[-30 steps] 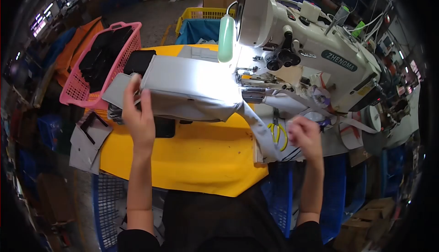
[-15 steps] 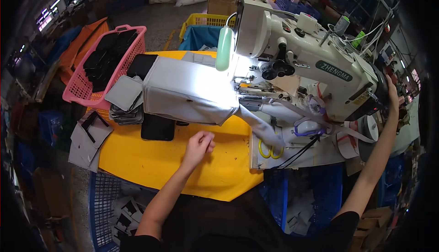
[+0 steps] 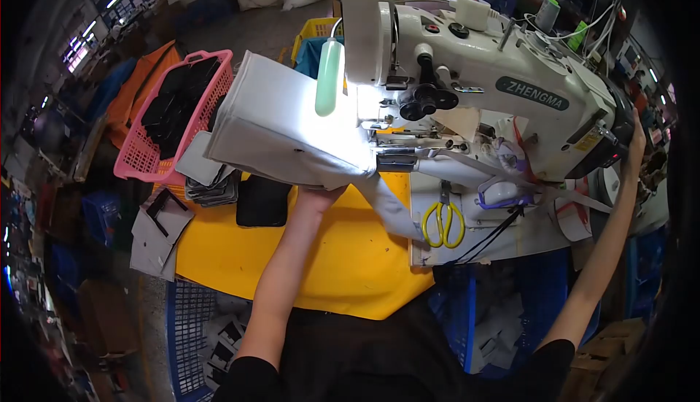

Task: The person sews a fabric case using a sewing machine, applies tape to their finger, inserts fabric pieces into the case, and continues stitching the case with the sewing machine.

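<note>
A grey fabric box-shaped piece sits at the needle area of the sewing machine, under the lit green lamp. My left hand reaches beneath its lower edge, its fingers hidden by the fabric. At the far right, my right hand rests against the machine's end by the handwheel, with its fingers mostly out of sight. A grey strip hangs from the piece toward yellow-handled scissors.
A pink basket of black pieces stands left, beside stacked grey pieces and a black pad. A yellow sheet covers the table's left part. Blue crates are below; a tape roll lies right.
My left hand has moved from above the yellow sheet to under the grey piece, whose left end is now raised. My right hand, earlier near the scissors, stays at the machine's right end.
</note>
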Motion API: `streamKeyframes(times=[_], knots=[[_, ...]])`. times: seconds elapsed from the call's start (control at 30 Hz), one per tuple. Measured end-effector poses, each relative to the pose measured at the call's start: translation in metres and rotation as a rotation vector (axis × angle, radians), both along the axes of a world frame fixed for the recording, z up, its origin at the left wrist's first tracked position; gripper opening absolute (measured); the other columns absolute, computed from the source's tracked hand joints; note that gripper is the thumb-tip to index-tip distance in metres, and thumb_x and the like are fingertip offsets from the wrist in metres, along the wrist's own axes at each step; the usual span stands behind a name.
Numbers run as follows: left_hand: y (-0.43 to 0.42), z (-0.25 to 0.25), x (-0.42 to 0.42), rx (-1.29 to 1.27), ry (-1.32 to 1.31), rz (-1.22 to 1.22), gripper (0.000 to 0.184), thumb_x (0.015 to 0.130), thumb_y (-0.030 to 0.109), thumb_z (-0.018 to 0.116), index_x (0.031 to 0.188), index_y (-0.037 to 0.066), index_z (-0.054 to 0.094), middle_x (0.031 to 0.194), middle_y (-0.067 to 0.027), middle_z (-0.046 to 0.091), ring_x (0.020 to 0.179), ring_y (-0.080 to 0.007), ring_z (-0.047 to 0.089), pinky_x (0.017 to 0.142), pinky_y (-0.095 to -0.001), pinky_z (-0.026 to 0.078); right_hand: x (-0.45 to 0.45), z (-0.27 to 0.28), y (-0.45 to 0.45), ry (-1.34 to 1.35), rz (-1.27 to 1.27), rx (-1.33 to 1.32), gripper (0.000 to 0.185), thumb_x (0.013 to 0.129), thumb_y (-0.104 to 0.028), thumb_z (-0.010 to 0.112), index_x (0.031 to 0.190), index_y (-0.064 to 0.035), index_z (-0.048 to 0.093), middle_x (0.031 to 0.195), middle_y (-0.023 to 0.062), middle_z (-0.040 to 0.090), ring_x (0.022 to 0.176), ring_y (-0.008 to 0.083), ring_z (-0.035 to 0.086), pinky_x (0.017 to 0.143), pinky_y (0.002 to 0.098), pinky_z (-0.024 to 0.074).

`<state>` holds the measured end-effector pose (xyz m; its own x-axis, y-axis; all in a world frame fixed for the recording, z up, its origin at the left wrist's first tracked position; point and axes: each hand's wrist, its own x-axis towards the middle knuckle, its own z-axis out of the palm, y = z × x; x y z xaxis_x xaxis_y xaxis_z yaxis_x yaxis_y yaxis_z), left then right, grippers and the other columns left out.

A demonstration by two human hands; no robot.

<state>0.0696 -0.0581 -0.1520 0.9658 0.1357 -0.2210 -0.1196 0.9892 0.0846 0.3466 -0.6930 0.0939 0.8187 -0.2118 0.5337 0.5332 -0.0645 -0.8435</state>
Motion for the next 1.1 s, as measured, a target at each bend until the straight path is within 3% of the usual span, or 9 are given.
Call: streamKeyframes(times=[0.13, 0.23, 0.43, 0.6, 0.67, 0.73, 0.8, 0.9, 1.1], knots=[[-0.025, 0.043, -0.007, 0.104, 0.208, 0.077, 0.053, 0.102, 0.047, 0.038, 0.141, 0.012, 0.043, 0.139, -0.0121, 0.051, 0.127, -0.0319, 0.051, 0.104, -0.0516, 0.046, 0.007, -0.03, 0.013, -0.133, 0.045, 0.117, 0.05, 0.104, -0.036, 0.045, 0.14, -0.0019, 0.049, 0.129, 0.0078, 0.06, 0.116, 0.0186, 0.059, 0.099, 0.031, 0.0455], [-0.027, 0.021, 0.003, 0.219, 0.239, 0.133, 0.055, 0.102, 0.048, 0.039, 0.143, 0.012, 0.042, 0.14, -0.0117, 0.05, 0.128, -0.031, 0.05, 0.106, -0.0505, 0.045, 0.0, -0.048, 0.014, -0.106, 0.075, 0.337, 0.049, 0.103, -0.032, 0.047, 0.142, -0.002, 0.047, 0.134, 0.0079, 0.058, 0.119, 0.0189, 0.059, 0.101, 0.0328, 0.045], [-0.023, -0.006, -0.023, 0.16, -0.069, 0.221, 0.058, 0.099, 0.048, 0.048, 0.146, 0.014, 0.039, 0.145, -0.0075, 0.047, 0.131, -0.029, 0.048, 0.109, -0.0503, 0.041, -0.01, -0.013, 0.01, -0.071, -0.033, 0.096, 0.043, 0.103, -0.031, 0.05, 0.135, -0.0028, 0.055, 0.127, 0.009, 0.061, 0.114, 0.0187, 0.06, 0.097, 0.0327, 0.0478], [-0.006, -0.02, -0.05, 0.438, -0.374, 0.08, 0.056, 0.101, 0.044, 0.048, 0.145, 0.01, 0.039, 0.144, -0.0107, 0.046, 0.131, -0.0288, 0.046, 0.111, -0.0483, 0.039, -0.018, 0.01, 0.01, -0.109, -0.195, -0.27, 0.046, 0.104, -0.032, 0.046, 0.137, -0.0008, 0.052, 0.128, 0.0104, 0.059, 0.116, 0.0184, 0.057, 0.098, 0.0311, 0.0459], [-0.005, -0.029, -0.051, 0.439, -0.369, 0.137, 0.057, 0.1, 0.044, 0.049, 0.145, 0.01, 0.039, 0.144, -0.0108, 0.046, 0.131, -0.0286, 0.047, 0.11, -0.0483, 0.039, -0.065, 0.019, 0.044, -0.199, -0.638, -0.359, 0.041, 0.104, -0.03, 0.047, 0.133, -0.0011, 0.055, 0.126, 0.0098, 0.061, 0.111, 0.0171, 0.059, 0.095, 0.0302, 0.0484], [-0.008, -0.025, -0.05, 0.454, -0.345, 0.145, 0.057, 0.1, 0.045, 0.049, 0.145, 0.01, 0.039, 0.144, -0.0107, 0.047, 0.131, -0.0286, 0.047, 0.11, -0.0484, 0.039, -0.115, -0.024, 0.061, -0.375, -0.675, -0.615, 0.036, 0.102, -0.028, 0.053, 0.126, -0.0021, 0.06, 0.119, 0.0084, 0.064, 0.106, 0.0166, 0.062, 0.092, 0.0298, 0.0501], [-0.01, -0.023, -0.055, 0.502, -0.257, 0.152, 0.058, 0.1, 0.046, 0.048, 0.144, 0.01, 0.04, 0.143, -0.0107, 0.047, 0.131, -0.0288, 0.047, 0.11, -0.0485, 0.039, -0.178, -0.056, 0.181, -0.411, -0.266, -0.572, 0.03, 0.097, -0.025, 0.063, 0.113, -0.0002, 0.065, 0.108, 0.0058, 0.065, 0.096, 0.0151, 0.063, 0.084, 0.03, 0.0511], [-0.009, -0.028, -0.054, 0.339, -0.268, 0.113, 0.058, 0.1, 0.047, 0.048, 0.144, 0.01, 0.04, 0.144, -0.0103, 0.047, 0.131, -0.0289, 0.047, 0.11, -0.0482, 0.04, -0.218, -0.053, 0.274, -0.161, -0.147, -0.838, 0.024, 0.092, -0.02, 0.068, 0.109, -0.0033, 0.065, 0.096, 0.0082, 0.068, 0.074, 0.0146, 0.062, 0.061, 0.0329, 0.047], [-0.016, -0.007, -0.049, 0.235, -0.231, 0.06, 0.059, 0.1, 0.048, 0.046, 0.146, 0.011, 0.038, 0.145, -0.0097, 0.046, 0.131, -0.0292, 0.047, 0.11, -0.0484, 0.039, -0.218, -0.064, 0.286, -0.165, -0.242, -0.691, 0.022, 0.089, -0.014, 0.07, 0.107, -0.0017, 0.065, 0.091, 0.012, 0.068, 0.072, 0.0193, 0.065, 0.063, 0.0308, 0.0497]])
